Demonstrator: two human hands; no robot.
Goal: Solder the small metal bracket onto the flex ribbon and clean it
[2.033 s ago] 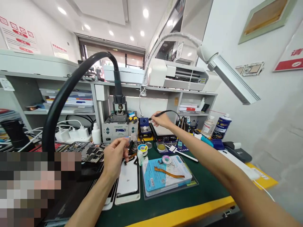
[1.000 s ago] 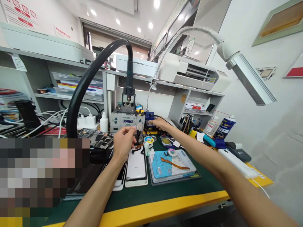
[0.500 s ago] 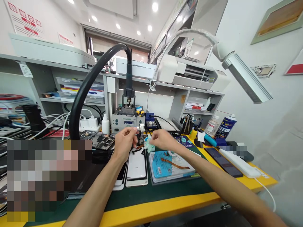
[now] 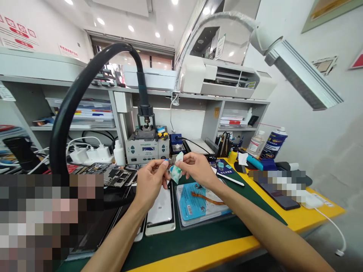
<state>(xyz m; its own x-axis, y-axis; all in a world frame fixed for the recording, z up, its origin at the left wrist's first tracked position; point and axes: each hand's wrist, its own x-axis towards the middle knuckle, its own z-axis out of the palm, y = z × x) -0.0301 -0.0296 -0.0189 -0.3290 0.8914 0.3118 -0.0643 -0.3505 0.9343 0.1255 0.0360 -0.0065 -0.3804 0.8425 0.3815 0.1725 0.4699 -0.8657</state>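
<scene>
In the middle of the view my left hand (image 4: 153,177) is closed, thumb against fingertips, on a small silvery piece (image 4: 171,160). A blue spot shows at the thumb tip; the kind of piece is too small to tell. My right hand (image 4: 200,169) pinches a crumpled white-and-green wipe (image 4: 176,173), which hangs right beside the silvery piece. Whether the two touch I cannot tell. Below the hands lies a white phone (image 4: 160,207) on the bench. To its right, a blue-and-clear package (image 4: 188,204) carries an orange flex cable (image 4: 208,198).
A thick black hose (image 4: 61,124) arches on the left near loose circuit boards (image 4: 117,175). Behind the hands stands a grey soldering station (image 4: 143,151). A lamp (image 4: 306,73) overhangs the right side. A dark phone (image 4: 279,194) and spray can (image 4: 273,143) are at right.
My right hand has brought the wipe left and up to the piece in my left hand. The hands are now closer together. The camera view has shifted slightly.
</scene>
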